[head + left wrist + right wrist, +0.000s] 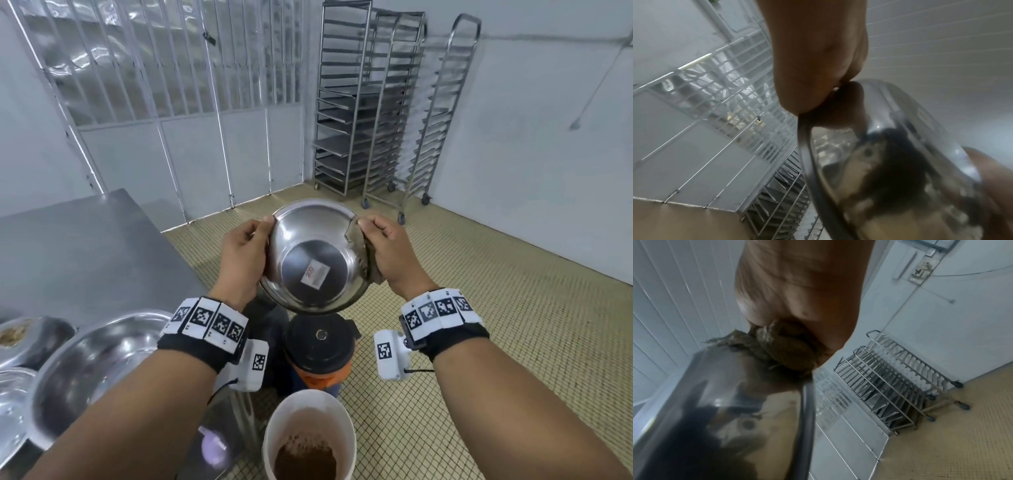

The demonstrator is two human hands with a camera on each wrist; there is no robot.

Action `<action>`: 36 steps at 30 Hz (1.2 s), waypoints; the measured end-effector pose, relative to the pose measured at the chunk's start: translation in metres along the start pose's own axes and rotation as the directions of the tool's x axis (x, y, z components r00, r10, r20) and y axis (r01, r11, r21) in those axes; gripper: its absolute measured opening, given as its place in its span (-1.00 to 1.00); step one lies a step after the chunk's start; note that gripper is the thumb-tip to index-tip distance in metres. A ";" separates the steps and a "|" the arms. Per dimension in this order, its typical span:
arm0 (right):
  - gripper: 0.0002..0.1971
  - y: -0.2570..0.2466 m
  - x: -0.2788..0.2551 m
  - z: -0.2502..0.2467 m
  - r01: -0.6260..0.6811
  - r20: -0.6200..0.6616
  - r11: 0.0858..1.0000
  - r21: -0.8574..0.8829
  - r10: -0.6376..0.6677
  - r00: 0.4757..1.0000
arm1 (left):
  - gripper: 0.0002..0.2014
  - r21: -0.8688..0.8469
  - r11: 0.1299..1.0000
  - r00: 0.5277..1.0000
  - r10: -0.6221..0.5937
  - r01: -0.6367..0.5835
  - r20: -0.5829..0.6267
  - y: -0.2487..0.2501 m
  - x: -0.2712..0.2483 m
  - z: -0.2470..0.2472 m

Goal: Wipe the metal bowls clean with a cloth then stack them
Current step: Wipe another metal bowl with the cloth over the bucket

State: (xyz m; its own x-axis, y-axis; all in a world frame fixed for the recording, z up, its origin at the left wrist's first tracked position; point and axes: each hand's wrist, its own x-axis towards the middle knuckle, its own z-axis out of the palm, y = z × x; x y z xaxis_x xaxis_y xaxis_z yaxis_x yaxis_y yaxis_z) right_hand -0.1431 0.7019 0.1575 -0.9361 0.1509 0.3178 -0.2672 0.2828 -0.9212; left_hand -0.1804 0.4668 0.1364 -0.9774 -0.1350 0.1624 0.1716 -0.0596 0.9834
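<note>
A metal bowl is held up in the air in front of me, its underside with a white sticker facing me. My left hand grips its left rim, fingers curled over the edge. My right hand holds a dirty brownish cloth pressed against the bowl's right rim. In the right wrist view the cloth is bunched in the hand against the shiny outer wall of the bowl. The bowl's inside faces away and is hidden in the head view.
A steel table stands at the left, with a large metal bowl and other metal bowls near its front. Below the hands are a black-lidded container and a white bucket of brown powder. Tray racks line the far wall.
</note>
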 end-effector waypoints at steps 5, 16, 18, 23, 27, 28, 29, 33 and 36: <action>-0.76 -0.004 0.002 0.000 0.056 0.067 0.997 -0.053 -0.053 0.996 | -0.79 0.285 0.939 0.975 0.151 -0.193 0.163 0.011 -0.007 0.006; -0.73 0.009 -0.003 0.007 0.024 0.076 0.997 -0.078 -0.018 0.997 | -0.68 0.257 0.954 0.986 0.133 -0.155 0.099 0.013 -0.004 0.001; -0.78 0.002 0.003 0.007 0.088 0.121 0.980 -0.181 -0.066 0.990 | -0.70 0.401 0.879 0.947 0.150 -0.259 0.283 0.016 -0.009 0.001; -0.80 0.001 0.003 0.016 0.143 0.166 0.966 -0.215 -0.108 0.980 | -0.75 0.451 0.820 0.914 0.196 -0.352 0.356 0.030 -0.007 0.004; -0.72 0.014 0.000 0.015 0.047 0.050 0.999 -0.027 -0.045 0.998 | -0.69 0.212 0.966 0.985 0.124 -0.148 0.123 0.020 -0.001 -0.004; -0.70 0.015 0.000 0.015 0.051 0.041 0.998 -0.045 -0.050 0.998 | -0.68 0.214 0.965 0.984 0.125 -0.150 0.125 0.018 -0.001 -0.006; -0.69 0.016 0.001 0.014 0.063 0.042 0.995 -0.077 -0.060 0.997 | -0.67 0.263 0.948 0.976 0.140 -0.181 0.166 0.018 -0.004 -0.006; -0.73 0.003 0.006 0.015 0.152 0.094 0.973 -0.174 -0.137 0.986 | -0.71 0.402 0.855 0.919 0.191 -0.329 0.345 0.028 -0.007 -0.001; -0.75 0.002 0.006 0.020 0.185 0.113 0.967 -0.177 -0.167 0.979 | -0.73 0.376 0.881 0.941 0.184 -0.285 0.282 0.031 0.000 -0.001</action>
State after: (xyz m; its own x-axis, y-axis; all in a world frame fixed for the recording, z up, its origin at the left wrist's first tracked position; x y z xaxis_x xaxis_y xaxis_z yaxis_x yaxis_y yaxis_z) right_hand -0.1534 0.6847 0.1535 -0.8979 -0.0064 0.4401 -0.3914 0.4690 -0.7918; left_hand -0.1748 0.4635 0.1672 -0.9233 0.1411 0.3572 0.3840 0.3582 0.8510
